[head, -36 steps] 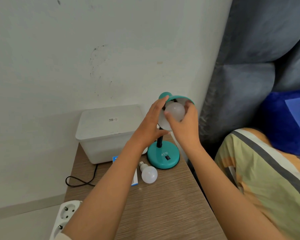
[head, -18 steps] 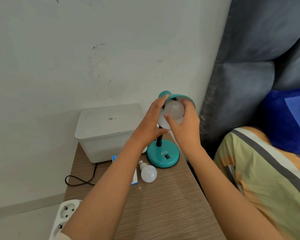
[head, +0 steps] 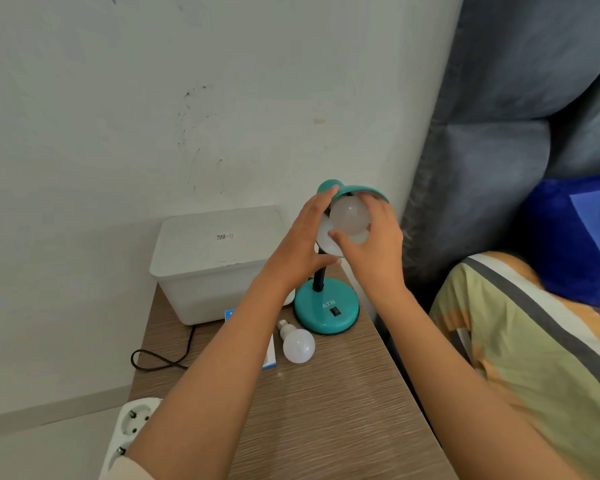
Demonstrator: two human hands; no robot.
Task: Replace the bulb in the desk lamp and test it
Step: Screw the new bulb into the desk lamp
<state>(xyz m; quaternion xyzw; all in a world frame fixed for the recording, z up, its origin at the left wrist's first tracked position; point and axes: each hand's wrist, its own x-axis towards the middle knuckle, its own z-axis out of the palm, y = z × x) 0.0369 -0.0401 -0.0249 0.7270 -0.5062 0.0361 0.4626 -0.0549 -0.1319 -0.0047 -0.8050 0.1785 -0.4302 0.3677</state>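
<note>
A teal desk lamp stands on the wooden table, its round base (head: 326, 306) carrying a black switch. Its shade (head: 357, 191) is tilted toward me. A white bulb (head: 349, 218) sits in the shade's mouth. My right hand (head: 374, 244) has its thumb and fingers wrapped around that bulb. My left hand (head: 300, 247) holds the left rim of the shade, fingers stretched along it. A second white bulb (head: 297, 344) lies on the table in front of the base, screw cap pointing away from me.
A white lidded box (head: 208, 265) stands against the wall behind the lamp. A blue-and-white carton (head: 269, 355) lies partly under my left forearm. A black cord (head: 160, 358) loops left, above a white power strip (head: 132, 424). A bed with a striped cover (head: 534, 358) borders the right.
The fingers of my right hand have shifted slightly around the bulb. The left hand stays on the shade and the lamp has not moved.
</note>
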